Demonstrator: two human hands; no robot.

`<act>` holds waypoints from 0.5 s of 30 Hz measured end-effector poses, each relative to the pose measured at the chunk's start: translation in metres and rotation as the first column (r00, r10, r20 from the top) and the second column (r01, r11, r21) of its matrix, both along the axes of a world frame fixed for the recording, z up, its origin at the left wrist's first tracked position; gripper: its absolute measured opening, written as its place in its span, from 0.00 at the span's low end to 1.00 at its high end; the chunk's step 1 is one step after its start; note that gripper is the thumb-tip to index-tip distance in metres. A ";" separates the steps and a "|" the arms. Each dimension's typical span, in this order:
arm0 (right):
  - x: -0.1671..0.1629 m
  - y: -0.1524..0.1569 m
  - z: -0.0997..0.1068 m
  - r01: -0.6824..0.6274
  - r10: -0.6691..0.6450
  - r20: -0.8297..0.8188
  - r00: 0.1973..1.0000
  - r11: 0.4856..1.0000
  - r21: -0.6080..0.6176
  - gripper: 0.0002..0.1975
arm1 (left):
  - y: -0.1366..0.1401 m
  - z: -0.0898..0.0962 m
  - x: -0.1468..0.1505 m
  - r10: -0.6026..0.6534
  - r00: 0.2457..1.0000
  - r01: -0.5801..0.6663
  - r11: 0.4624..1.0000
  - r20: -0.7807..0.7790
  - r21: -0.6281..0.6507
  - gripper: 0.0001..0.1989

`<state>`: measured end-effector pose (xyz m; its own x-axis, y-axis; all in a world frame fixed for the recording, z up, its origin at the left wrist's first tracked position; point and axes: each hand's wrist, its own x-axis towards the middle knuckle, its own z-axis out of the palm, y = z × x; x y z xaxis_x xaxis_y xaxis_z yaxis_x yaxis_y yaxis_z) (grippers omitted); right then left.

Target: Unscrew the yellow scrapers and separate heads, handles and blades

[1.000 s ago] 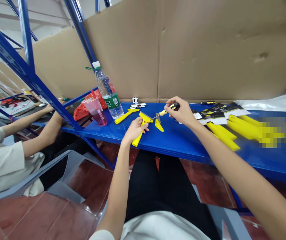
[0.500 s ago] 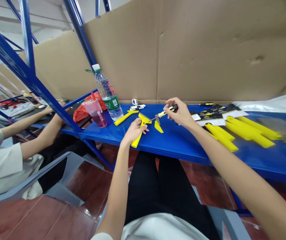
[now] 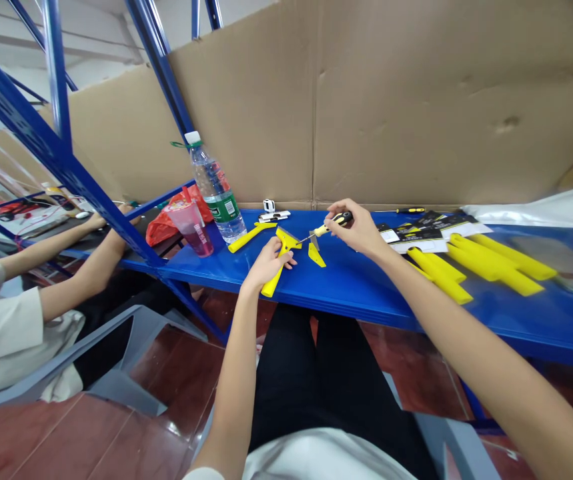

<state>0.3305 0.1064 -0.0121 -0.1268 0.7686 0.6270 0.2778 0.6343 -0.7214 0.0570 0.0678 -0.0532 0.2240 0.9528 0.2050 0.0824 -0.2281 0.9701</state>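
Note:
A yellow T-shaped scraper (image 3: pixel 273 283) with a metal blade along its head is held by its handle in my left hand (image 3: pixel 267 261), whose fingers are closed. My right hand (image 3: pixel 359 230) grips a screwdriver (image 3: pixel 335 222) with a pale yellow and black handle. The screwdriver shaft points left, its tip at the scraper's head; whether it sits in a screw is too small to tell. A loose yellow plate (image 3: pixel 316 255) lies just right of the scraper, by a small greyish blade. Behind my left hand rests another yellow handle piece (image 3: pixel 249 238).
Several yellow handles (image 3: pixel 496 263) lie on the blue table (image 3: pixel 366 287) at right, near black-and-white cards (image 3: pixel 419 233) and a second screwdriver (image 3: pixel 410 211). A water bottle (image 3: pixel 223 207) and pink cup (image 3: pixel 199 233) stand left. A co-worker's arm (image 3: pixel 83 273) is beyond the blue post.
My right hand and the screwdriver have shifted slightly left, with the tip closer in at the scraper's head. My left hand keeps its hold. The camera view has moved a little.

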 end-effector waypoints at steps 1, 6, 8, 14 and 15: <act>0.000 0.000 0.000 0.001 -0.001 -0.002 1.000 1.000 -0.030 0.19 | 0.000 0.000 0.000 0.001 1.000 -0.001 1.000 0.001 0.000 0.16; -0.001 -0.001 0.000 -0.011 0.011 -0.006 1.000 1.000 0.016 0.20 | 0.002 -0.002 0.000 0.008 1.000 -0.008 1.000 0.008 -0.010 0.18; -0.002 -0.002 0.000 -0.007 0.008 -0.004 1.000 0.999 0.049 0.19 | 0.003 -0.003 0.000 0.008 1.000 -0.008 1.000 0.014 -0.009 0.18; -0.002 -0.002 0.001 -0.042 0.041 -0.037 0.998 0.999 -0.023 0.19 | 0.004 -0.004 0.000 -0.022 1.000 0.022 1.000 0.008 0.011 0.18; -0.002 -0.002 0.000 -0.051 0.051 -0.042 0.998 0.999 0.001 0.20 | 0.004 -0.004 0.000 -0.027 1.000 0.027 1.000 0.002 0.012 0.17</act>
